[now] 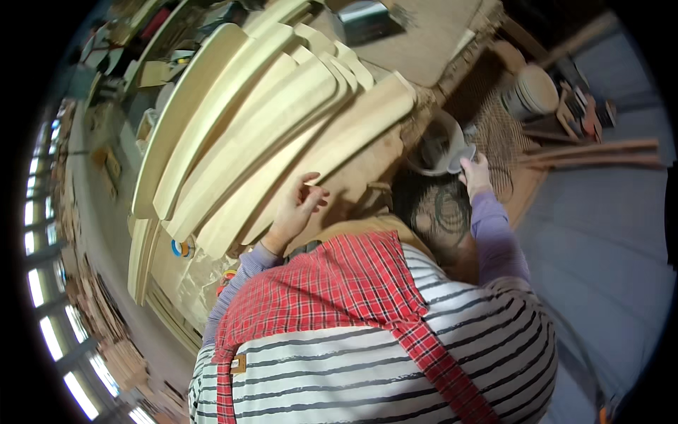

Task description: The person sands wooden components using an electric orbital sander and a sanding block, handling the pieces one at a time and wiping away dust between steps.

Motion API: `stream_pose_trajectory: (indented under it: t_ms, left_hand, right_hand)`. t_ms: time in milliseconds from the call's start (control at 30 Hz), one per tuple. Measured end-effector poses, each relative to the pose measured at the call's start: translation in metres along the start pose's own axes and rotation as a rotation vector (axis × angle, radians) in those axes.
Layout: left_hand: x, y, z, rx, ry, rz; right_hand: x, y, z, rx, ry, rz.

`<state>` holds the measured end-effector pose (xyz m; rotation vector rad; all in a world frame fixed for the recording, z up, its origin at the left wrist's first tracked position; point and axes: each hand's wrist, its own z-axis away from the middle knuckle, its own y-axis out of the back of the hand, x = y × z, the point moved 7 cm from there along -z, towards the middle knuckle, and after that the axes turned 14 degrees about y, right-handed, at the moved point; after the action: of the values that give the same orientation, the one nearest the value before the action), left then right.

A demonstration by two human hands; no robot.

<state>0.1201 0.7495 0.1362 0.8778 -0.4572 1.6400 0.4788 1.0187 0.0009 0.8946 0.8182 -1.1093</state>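
My right hand [477, 174] is closed on a small pale cup-like piece [460, 159], whose exact kind I cannot make out. It is held against or just over the rim of a translucent round tub [414, 157]; whether they touch is unclear. My left hand [295, 210] has its fingers loosely spread with nothing in them. Just beyond it, a stack of pale, curved wooden boards [261, 113] with rounded ends fans out over the workbench [353, 185]. The tub's contents cannot be told.
A white bucket [530, 92] and several hand tools [590, 116] stand to the right, above thin brown wooden strips [593, 153]. A shiny metal container [364, 21] sits at the bench's far side. A blue-rimmed tape roll [182, 249] lies near the boards' left end.
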Motion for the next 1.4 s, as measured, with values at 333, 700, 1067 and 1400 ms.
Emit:
stream_pose_trajectory:
  t_ms: [333,700,1067,1400]
  left_hand:
    - [0.026,0.103,0.007,0.433,-0.070,0.076]
    - [0.038,0.159,0.013,1.014,-0.252,-0.291]
    - [0.096,0.190,-0.057,1.128,-0.351,-0.794]
    - [0.082,0.195,-0.067,1.003,-0.189,-0.824]
  right_hand:
    - [-0.110,-0.046,-0.132,0.241,0.524,0.303]
    - [-0.341,-0.369,-0.124,-0.649,1.192,0.171]
    - [-0.447,-0.674,-0.164,-0.913,1.469,0.663]
    - [-0.421,-0.819,-0.195,-0.969,1.344,0.940]
